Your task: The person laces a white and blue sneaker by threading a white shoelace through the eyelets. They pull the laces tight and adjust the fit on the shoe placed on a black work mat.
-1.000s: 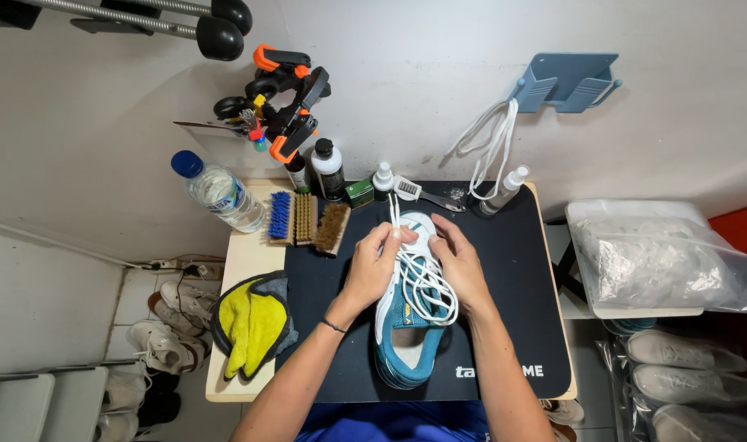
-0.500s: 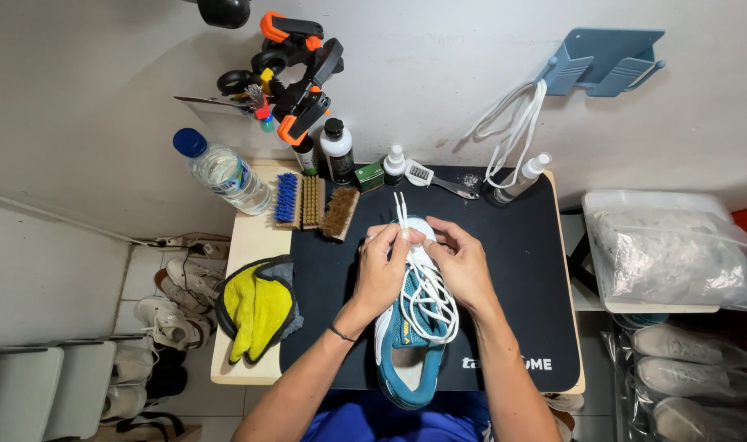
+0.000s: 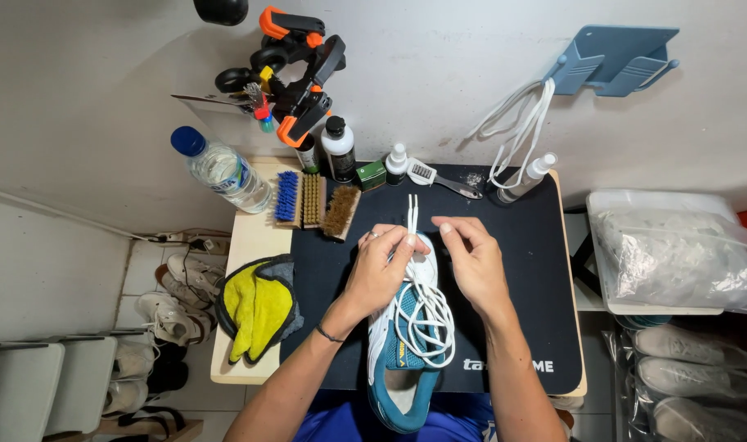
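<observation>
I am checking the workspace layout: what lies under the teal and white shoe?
A black mat covers the table under the shoe. Both hands, left and right, hide its toe end.

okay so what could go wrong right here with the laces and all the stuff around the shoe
The loose white laces piled on the teal and white sneaker could tangle or knot as the left hand and right hand pull the ends. A wide pull might also knock the small white spray bottle standing close behind.
</observation>
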